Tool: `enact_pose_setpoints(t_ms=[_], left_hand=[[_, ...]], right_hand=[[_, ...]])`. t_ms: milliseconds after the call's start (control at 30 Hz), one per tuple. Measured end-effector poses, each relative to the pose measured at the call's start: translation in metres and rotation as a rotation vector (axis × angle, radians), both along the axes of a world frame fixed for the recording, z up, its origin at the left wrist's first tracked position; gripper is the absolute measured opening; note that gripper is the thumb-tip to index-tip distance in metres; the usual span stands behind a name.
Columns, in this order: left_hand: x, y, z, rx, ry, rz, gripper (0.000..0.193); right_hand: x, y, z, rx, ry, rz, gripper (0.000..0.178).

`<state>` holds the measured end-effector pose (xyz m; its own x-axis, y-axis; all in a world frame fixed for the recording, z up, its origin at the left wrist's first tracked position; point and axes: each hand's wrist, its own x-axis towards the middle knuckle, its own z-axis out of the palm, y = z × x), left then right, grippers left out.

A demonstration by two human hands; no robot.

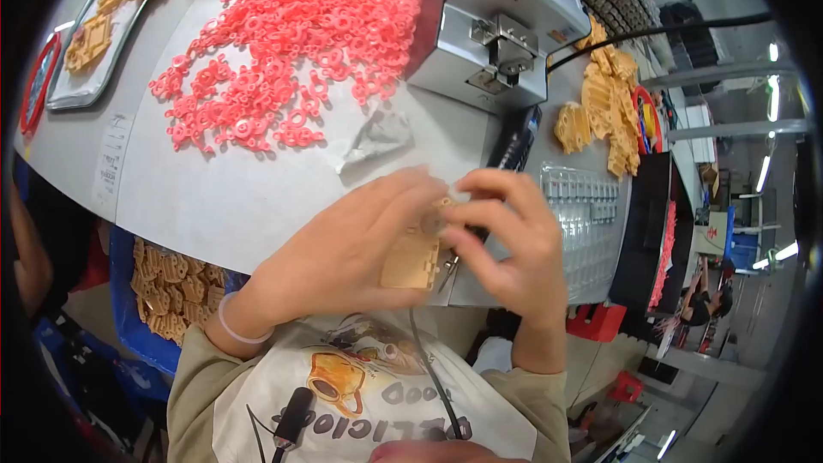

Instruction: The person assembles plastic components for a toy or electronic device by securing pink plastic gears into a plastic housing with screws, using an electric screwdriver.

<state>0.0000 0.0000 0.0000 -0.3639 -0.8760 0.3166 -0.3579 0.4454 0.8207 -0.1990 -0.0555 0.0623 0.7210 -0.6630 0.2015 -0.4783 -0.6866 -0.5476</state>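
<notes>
My left hand [343, 240] is closed round a tan moulded plastic part [406, 264], holding it above the table's near edge. The part looks boxy, with small notches along its right side. From the right, my right hand [510, 236] reaches to the part's upper end. Its thumb and fingers come together there in a pinch, slightly smeared by motion. Whatever lies between those fingertips is too small and blurred to name. Behind my hands, a big heap of pink ring-shaped plastic pieces [317, 26] spreads over the white table [231, 206]. A crumpled grey-white scrap [377, 139] lies between heap and hands.
A grey metal machine [506, 26] with a black cable stands at the back right. Beside it are more tan parts [609, 103] and a clear compartment tray [583, 223]. A blue bin [129, 317] of tan parts sits lower left; a metal tray [81, 90] is far left.
</notes>
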Motion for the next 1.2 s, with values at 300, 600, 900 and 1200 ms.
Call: enact_pose_setpoints(t_ms=[300, 600, 900, 1200], left_hand=[[0.010, -0.002, 0.004, -0.001, -0.041, -0.026, 0.077], [0.009, -0.001, 0.004, 0.000, -0.001, -0.068, 0.078], [0.009, -0.004, 0.004, 0.000, 0.011, -0.079, 0.078], [0.008, -0.005, 0.000, -0.027, 0.014, -0.058, 0.081]], right_hand=[[0.114, -0.093, -0.015, -0.355, 0.073, 0.253, 0.015], [0.153, -0.120, -0.044, -0.395, 0.205, 0.371, 0.005], [0.153, -0.126, -0.048, -0.340, 0.224, 0.287, 0.009], [0.146, -0.118, -0.047, -0.372, 0.161, 0.239, 0.010]])
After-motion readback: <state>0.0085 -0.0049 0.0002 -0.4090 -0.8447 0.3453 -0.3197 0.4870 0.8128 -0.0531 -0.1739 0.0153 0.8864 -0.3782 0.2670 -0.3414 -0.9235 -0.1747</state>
